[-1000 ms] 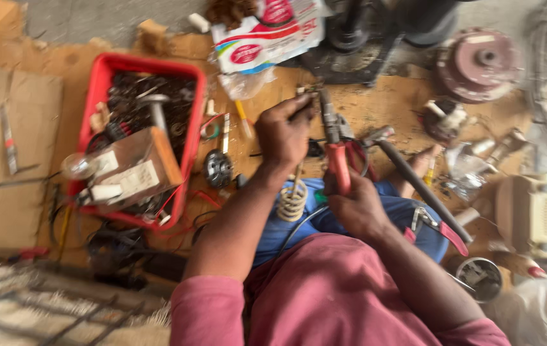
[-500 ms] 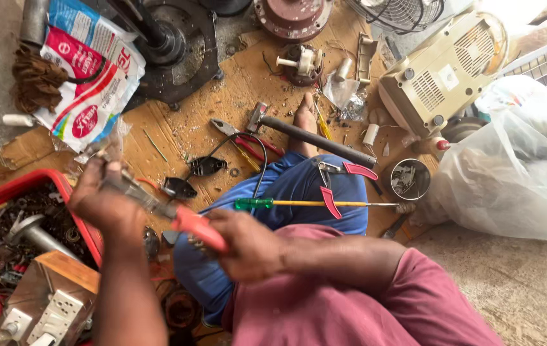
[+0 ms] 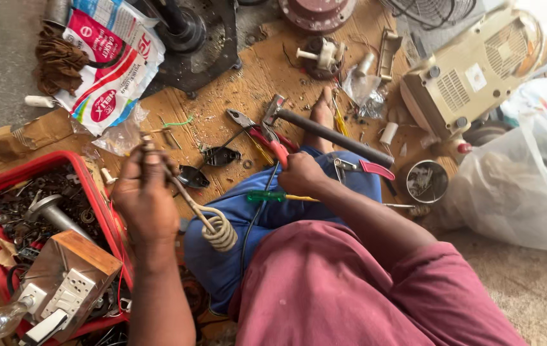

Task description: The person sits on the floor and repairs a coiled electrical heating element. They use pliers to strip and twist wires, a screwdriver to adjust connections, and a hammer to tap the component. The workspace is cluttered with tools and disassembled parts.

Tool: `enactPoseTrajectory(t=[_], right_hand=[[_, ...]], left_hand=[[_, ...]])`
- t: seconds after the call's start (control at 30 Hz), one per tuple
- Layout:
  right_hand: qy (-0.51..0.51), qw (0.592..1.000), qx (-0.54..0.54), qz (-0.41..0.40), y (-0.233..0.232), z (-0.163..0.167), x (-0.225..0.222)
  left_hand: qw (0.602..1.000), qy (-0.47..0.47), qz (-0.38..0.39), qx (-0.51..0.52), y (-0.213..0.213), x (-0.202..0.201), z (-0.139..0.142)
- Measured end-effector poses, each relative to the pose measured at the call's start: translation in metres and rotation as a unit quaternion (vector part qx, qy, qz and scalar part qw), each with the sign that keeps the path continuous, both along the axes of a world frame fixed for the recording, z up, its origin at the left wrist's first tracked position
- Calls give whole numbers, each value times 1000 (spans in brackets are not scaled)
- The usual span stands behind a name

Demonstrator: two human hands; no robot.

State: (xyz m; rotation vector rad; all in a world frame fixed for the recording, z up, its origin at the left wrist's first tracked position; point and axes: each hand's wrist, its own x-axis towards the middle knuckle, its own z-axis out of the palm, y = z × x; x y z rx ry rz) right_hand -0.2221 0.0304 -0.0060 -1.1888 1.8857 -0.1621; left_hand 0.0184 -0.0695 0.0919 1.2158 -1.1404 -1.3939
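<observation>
The left hand (image 3: 145, 198) gripped the rod of a coiled heating element (image 3: 212, 227) above the lap, beside the red tray (image 3: 91, 176), while the right hand (image 3: 300, 173) seemed closed around red-handled pliers (image 3: 264, 134) over the wooden board (image 3: 254, 77).

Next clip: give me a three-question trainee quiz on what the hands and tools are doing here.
1. True or false: the left hand holds the coiled heating element.
2. The right hand has its grip on: A) the hammer, B) the red-handled pliers, C) the green screwdriver.
3. What colour is the tray beside the left hand?

Key: 1 true; 2 B; 3 red.
</observation>
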Motion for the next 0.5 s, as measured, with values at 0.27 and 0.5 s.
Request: enactPoseTrajectory(t=[0.27,0.5], right_hand=[[95,991,18,92,-7,1,3],[-170,934,-253,-186,105,83,-182]], left_hand=[[1000,3,-18,-24,15,-19,-1],[997,80,-9,8,14,3,11]])
